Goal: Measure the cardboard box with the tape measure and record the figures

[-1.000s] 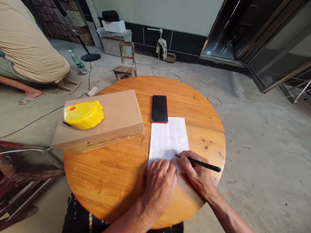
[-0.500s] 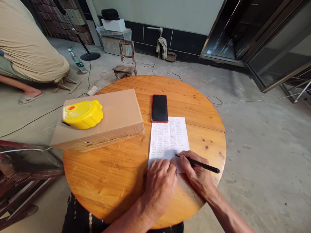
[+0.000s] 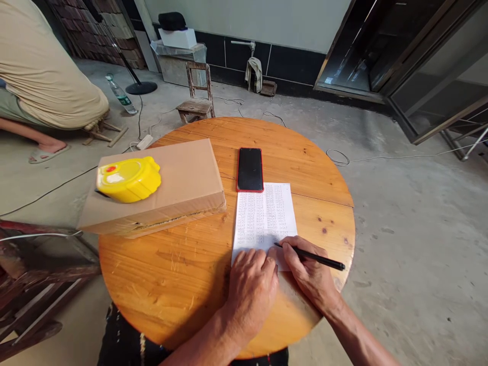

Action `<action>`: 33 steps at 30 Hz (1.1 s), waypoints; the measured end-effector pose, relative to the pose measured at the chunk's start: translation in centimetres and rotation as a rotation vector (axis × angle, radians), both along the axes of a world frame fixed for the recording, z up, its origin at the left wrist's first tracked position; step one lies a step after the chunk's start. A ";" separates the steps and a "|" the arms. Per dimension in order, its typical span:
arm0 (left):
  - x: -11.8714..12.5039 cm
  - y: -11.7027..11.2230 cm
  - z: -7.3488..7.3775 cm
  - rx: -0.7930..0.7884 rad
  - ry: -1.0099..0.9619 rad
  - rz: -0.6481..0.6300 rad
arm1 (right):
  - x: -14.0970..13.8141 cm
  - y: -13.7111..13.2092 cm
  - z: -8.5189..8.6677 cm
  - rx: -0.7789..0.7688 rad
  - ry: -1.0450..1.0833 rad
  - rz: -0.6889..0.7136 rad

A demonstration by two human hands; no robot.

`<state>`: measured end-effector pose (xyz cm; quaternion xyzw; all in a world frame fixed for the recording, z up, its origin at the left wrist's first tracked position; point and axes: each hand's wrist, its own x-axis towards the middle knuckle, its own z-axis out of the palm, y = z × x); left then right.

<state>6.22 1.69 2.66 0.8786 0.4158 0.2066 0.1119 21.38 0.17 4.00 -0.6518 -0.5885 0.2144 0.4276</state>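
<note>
I'm seeing the right hand [image 3: 310,267] gripping a slim black pen [image 3: 318,258], its tail pointing between three and four o'clock, its tip meeting the paper [image 3: 263,216]. The left hand [image 3: 253,284] is lying palm-down, fingers together, over the sheet's lower edge. The white paper, carrying columns of small handwriting, is lying toward three o'clock on the surface [image 3: 171,277], a red-cased phone [image 3: 250,170] overlapping its eleven o'clock corner.

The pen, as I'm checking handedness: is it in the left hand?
No, the right hand holds the pen, while the left hand lies on the paper.
</note>
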 end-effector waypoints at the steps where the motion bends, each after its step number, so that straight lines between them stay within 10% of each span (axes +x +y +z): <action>1: 0.0 0.0 0.0 0.001 0.001 0.000 | 0.0 0.0 0.0 0.003 -0.004 -0.003; 33: 0.1 0.1 0.3 0.008 0.006 0.008 | 0.1 -0.2 -0.1 -0.031 0.085 -0.070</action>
